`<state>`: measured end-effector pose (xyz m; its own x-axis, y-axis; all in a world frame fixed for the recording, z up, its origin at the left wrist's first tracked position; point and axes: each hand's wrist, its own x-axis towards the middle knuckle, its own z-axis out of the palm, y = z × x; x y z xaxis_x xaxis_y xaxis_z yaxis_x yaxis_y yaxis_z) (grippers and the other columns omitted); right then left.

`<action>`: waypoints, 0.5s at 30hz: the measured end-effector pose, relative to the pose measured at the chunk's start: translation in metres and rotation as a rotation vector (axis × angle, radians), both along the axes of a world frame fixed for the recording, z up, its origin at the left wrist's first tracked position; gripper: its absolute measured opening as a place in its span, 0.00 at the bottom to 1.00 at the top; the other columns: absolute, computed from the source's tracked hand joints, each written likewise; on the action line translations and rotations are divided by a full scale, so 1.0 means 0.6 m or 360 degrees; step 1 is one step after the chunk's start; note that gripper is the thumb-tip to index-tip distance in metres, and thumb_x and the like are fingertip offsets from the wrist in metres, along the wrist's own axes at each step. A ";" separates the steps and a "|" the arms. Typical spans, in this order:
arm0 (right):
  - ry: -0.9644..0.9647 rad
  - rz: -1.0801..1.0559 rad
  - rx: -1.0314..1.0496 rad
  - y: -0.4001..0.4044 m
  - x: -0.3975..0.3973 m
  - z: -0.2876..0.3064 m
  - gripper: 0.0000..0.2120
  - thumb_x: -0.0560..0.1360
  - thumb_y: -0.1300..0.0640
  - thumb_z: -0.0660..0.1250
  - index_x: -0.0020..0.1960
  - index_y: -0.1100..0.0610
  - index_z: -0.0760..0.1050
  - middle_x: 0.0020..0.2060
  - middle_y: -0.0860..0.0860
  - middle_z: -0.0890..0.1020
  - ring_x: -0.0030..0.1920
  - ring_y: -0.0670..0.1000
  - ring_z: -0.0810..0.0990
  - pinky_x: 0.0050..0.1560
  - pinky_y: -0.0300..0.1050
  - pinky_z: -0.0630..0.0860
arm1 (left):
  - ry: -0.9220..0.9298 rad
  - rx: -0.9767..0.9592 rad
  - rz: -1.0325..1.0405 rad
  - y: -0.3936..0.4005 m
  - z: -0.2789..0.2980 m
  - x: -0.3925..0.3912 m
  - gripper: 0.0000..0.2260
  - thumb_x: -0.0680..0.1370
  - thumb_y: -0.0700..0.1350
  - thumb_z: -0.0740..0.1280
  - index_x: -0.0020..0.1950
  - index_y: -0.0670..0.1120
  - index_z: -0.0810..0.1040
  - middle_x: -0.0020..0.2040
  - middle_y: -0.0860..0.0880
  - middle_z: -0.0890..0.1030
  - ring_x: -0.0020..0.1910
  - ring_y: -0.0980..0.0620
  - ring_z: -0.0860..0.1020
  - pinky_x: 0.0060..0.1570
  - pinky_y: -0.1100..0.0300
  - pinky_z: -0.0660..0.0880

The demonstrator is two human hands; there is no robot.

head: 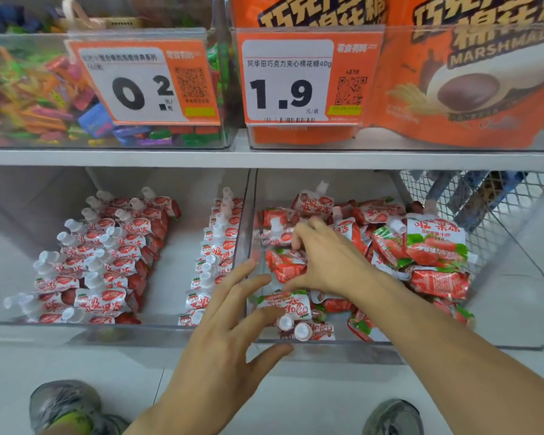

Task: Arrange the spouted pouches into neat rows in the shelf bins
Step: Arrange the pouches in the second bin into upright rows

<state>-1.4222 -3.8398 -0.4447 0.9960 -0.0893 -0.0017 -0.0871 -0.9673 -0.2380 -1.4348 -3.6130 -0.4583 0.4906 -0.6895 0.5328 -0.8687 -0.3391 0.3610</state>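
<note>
Two clear plastic shelf bins sit side by side on the lower white shelf. In the left clear bin (113, 323), red-and-white strawberry spouted pouches (107, 262) lie in neat rows, white caps toward ten o'clock, with a further single row (215, 259) along the bin's three o'clock wall. The right clear bin (515, 309) holds a loose heap of the same pouches (421, 246), lying at mixed angles.

The right hand (324, 259) reaches into the heap toward eleven o'clock, fingers curled down among the pouches; whether they pinch one I cannot tell. The left hand (230, 331) hovers at the right bin's front left corner, fingers spread wide and straight, holding nothing.

On the upper shelf, at twelve o'clock, orange marshmallow bags (468, 83) stand behind an orange price tag reading 1.9 (283, 92); at ten o'clock, a bin of mixed coloured sweets (29, 89) carries a tag reading 0.2 (139, 89).
</note>
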 end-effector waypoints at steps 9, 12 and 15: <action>0.0079 -0.0028 0.0090 0.005 -0.002 -0.007 0.23 0.74 0.42 0.71 0.66 0.48 0.77 0.60 0.55 0.69 0.51 0.55 0.77 0.46 0.41 0.69 | -0.0031 0.0177 -0.0047 0.014 0.005 0.012 0.16 0.73 0.56 0.73 0.56 0.48 0.80 0.69 0.49 0.71 0.76 0.45 0.60 0.70 0.51 0.64; -0.0020 -0.0084 0.0227 -0.001 -0.008 0.004 0.14 0.76 0.48 0.71 0.53 0.58 0.84 0.53 0.56 0.78 0.51 0.53 0.77 0.54 0.47 0.75 | -0.0071 0.0270 -0.0102 0.024 0.012 0.024 0.15 0.74 0.56 0.72 0.54 0.48 0.79 0.68 0.50 0.71 0.76 0.46 0.59 0.70 0.51 0.64; -0.0139 -0.0190 0.0363 -0.009 -0.022 0.026 0.10 0.75 0.54 0.71 0.47 0.62 0.83 0.47 0.57 0.83 0.50 0.54 0.80 0.55 0.54 0.77 | -0.0001 0.0218 -0.0125 0.022 0.015 0.027 0.17 0.72 0.56 0.74 0.56 0.49 0.78 0.67 0.51 0.71 0.76 0.47 0.60 0.71 0.56 0.62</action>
<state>-1.4353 -3.8454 -0.4292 0.9757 -0.2132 0.0504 -0.1668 -0.8719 -0.4604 -1.4185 -3.6000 -0.4495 0.4320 -0.7921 0.4312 -0.8947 -0.3161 0.3156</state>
